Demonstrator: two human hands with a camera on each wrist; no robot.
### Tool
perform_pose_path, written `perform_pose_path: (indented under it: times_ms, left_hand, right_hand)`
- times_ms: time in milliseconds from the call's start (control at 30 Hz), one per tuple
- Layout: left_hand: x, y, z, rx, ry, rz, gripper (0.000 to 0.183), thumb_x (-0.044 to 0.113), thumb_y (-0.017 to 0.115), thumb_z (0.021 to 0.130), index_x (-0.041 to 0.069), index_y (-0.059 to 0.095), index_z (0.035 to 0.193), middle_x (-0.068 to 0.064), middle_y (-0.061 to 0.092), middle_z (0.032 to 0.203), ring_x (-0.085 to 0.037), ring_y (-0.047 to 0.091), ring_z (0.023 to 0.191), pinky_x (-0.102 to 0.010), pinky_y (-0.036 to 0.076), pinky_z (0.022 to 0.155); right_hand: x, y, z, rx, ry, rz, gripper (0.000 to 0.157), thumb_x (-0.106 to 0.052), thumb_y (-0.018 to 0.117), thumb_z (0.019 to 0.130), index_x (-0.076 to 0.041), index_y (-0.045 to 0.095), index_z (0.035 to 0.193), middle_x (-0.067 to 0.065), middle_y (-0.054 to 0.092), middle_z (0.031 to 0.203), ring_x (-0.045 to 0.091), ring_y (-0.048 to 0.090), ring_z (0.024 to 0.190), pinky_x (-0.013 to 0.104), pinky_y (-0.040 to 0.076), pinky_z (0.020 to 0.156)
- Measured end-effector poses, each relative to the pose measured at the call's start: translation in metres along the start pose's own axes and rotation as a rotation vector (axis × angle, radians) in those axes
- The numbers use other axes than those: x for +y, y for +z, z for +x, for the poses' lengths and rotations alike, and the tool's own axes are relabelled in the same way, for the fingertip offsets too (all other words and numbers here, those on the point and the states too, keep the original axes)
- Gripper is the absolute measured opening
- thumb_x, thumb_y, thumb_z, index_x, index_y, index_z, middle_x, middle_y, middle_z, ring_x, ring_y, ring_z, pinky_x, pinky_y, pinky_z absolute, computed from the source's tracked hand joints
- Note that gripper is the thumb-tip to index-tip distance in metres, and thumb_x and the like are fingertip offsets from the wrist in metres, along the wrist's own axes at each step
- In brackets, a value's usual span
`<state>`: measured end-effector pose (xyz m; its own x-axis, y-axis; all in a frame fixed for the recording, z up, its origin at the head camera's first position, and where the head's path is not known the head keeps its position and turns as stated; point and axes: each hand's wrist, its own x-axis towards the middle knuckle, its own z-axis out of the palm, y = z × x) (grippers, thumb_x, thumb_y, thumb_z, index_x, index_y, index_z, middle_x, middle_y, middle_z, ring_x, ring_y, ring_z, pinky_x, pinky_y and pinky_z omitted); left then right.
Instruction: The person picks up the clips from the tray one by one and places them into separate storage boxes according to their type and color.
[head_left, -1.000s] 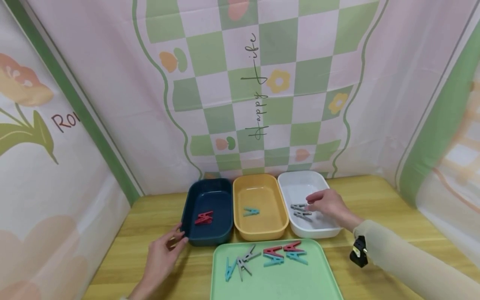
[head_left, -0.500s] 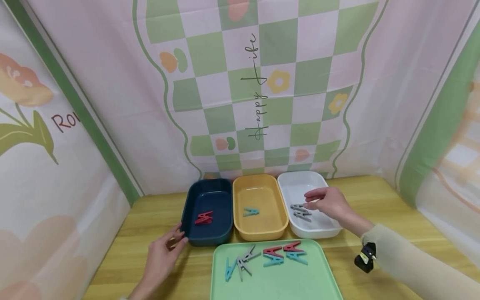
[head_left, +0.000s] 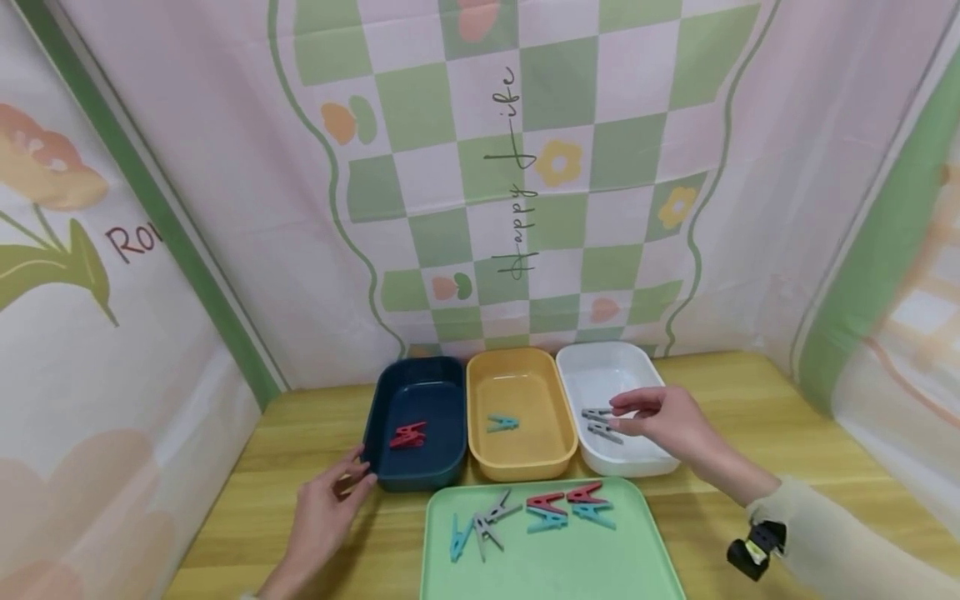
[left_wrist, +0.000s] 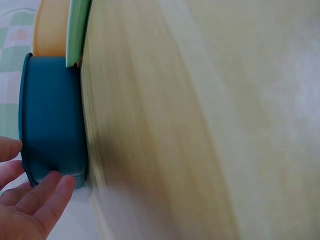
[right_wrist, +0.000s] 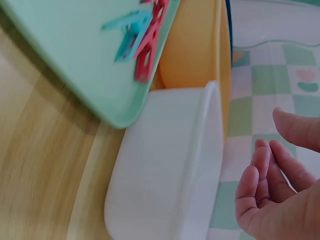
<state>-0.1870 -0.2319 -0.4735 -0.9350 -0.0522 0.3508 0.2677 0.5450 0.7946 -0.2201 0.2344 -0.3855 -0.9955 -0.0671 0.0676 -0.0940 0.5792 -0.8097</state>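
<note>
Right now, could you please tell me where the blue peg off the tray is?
In the head view, the blue peg lies in the yellow bin, which sits between the navy bin, left, and the white bin, right.

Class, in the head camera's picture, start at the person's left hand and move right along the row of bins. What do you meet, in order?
Left hand → dark blue bin → yellow-orange bin → white bin.

Navy bin point(head_left: 422, 482) of smooth plastic
</note>
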Motion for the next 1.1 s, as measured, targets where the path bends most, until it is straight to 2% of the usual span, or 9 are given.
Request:
perform_pose_path:
  times_ms: [233,467,700,933,1100]
  left_hand:
    - [0.000,0.000,0.000,0.008,0.010,-0.004,0.020,0.007,0.073,0.083,0.004,0.069,0.102,-0.009,0.056,0.132,-0.022,0.066,0.097,-0.023,0.057,0.074]
    - [0.001,0.000,0.001,0.005,0.014,-0.005,0.019,0.007,0.073,0.083,0.004,0.069,0.101,-0.009,0.056,0.132,-0.023,0.066,0.097,-0.023,0.057,0.074]
    - [0.001,0.002,0.001,-0.001,0.007,-0.009,0.017,0.007,0.073,0.084,0.004,0.069,0.100,-0.009,0.056,0.131,-0.022,0.066,0.098,-0.024,0.057,0.075]
    - [0.001,0.002,0.000,0.021,0.003,-0.003,0.016,0.006,0.073,0.083,0.004,0.069,0.099,-0.009,0.056,0.131,-0.023,0.066,0.097,-0.023,0.057,0.074]
    - [0.001,0.002,0.000,0.022,0.011,-0.005,0.016,0.006,0.073,0.083,0.003,0.069,0.098,-0.009,0.057,0.131,-0.023,0.066,0.096,-0.023,0.057,0.074]
  right_hand:
    - [-0.014,0.001,-0.016,0.004,-0.017,0.035,0.036,-0.021,0.080,0.077,-0.005,0.070,0.107,0.008,0.070,0.097,0.019,0.058,0.079,0.023,0.052,0.061]
    - [-0.016,0.010,-0.036,-0.008,-0.064,0.032,0.034,-0.025,0.082,0.075,-0.008,0.072,0.102,0.004,0.069,0.089,0.015,0.056,0.072,0.021,0.049,0.056]
    - [-0.018,0.021,-0.060,-0.059,-0.080,0.124,0.032,-0.018,0.082,0.074,-0.005,0.071,0.101,0.006,0.069,0.091,0.012,0.057,0.069,0.022,0.052,0.058]
    - [-0.012,0.028,-0.067,-0.074,-0.079,0.118,0.032,-0.022,0.080,0.076,-0.006,0.071,0.102,0.004,0.069,0.086,0.011,0.057,0.069,0.022,0.052,0.057]
    - [-0.002,0.036,-0.071,-0.111,-0.069,0.151,0.033,-0.021,0.080,0.076,-0.004,0.070,0.104,0.006,0.070,0.094,0.011,0.057,0.071,0.023,0.053,0.059]
